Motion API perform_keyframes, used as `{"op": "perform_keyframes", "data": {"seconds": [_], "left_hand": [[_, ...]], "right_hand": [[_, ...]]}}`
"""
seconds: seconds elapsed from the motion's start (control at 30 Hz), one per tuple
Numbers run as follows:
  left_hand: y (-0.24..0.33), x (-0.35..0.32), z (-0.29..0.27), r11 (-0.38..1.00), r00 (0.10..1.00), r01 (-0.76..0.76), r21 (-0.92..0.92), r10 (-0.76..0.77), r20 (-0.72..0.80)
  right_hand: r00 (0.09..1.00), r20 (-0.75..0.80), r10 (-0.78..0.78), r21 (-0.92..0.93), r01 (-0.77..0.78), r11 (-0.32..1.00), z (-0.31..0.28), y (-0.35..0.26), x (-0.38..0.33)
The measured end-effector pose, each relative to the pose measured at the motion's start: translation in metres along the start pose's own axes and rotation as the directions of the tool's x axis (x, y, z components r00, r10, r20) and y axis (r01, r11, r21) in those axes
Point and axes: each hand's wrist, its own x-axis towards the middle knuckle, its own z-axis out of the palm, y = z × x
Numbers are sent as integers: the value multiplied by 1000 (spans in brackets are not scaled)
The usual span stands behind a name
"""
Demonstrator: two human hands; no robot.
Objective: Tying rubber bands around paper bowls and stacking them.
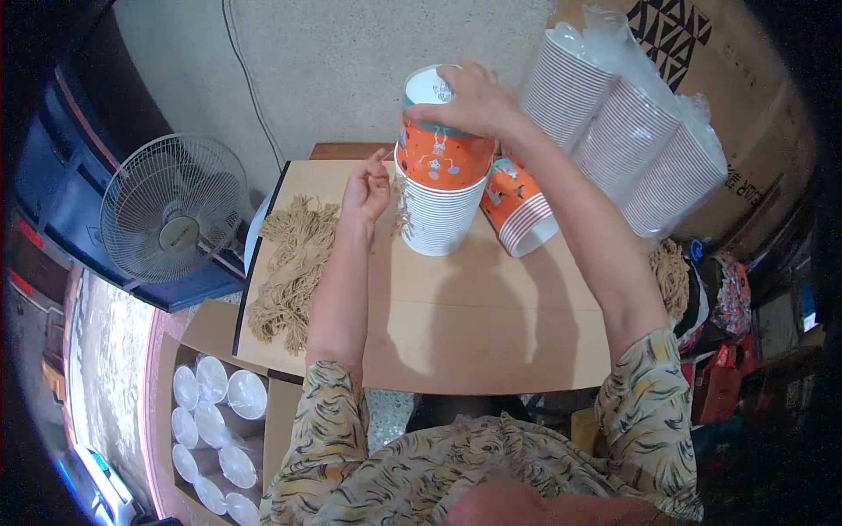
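A tall stack of white paper buckets [431,219] stands upside down at the far middle of the table, with an orange printed paper bucket [443,162] on top. My right hand [474,103] grips the stack's top end, thumb on the near side and fingers over the white base. Left of the stack is my left hand [370,186], its fingers curled in a pinch; what they hold, if anything, I cannot make out. Tan cord strands [402,206] hang between that hand and the stack. Behind my right forearm, a few nested orange buckets [517,206] lie tilted on their side.
Bundles of tan cord [294,263] lie along the table's left side. White buckets in plastic wrap [627,131] lean at the back right by a large carton [745,79]. At left are a fan [175,210] and an open box [197,337] of clear plastic-wrapped cups.
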Motion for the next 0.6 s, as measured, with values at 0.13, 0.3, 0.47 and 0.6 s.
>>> {"op": "perform_keyframes", "data": {"seconds": [0.13, 0.3, 0.47, 0.6], "left_hand": [[-29, -12, -3, 970, 889, -37, 240, 141, -436], [-101, -71, -2, 298, 692, -305, 905, 722, -4], [-180, -104, 45, 71, 933, -222, 972, 304, 191], [-214, -53, 53, -325, 866, -378, 867, 207, 455]], "right_hand": [[996, -44, 79, -158, -85, 984, -1, -2, -14], [888, -454, -73, 380, 266, 886, -5, 44, -44], [739, -542, 400, 585, -10, 811, 14, 164, -146], [770, 68, 634, 844, -383, 375, 80, 195, -207]]}}
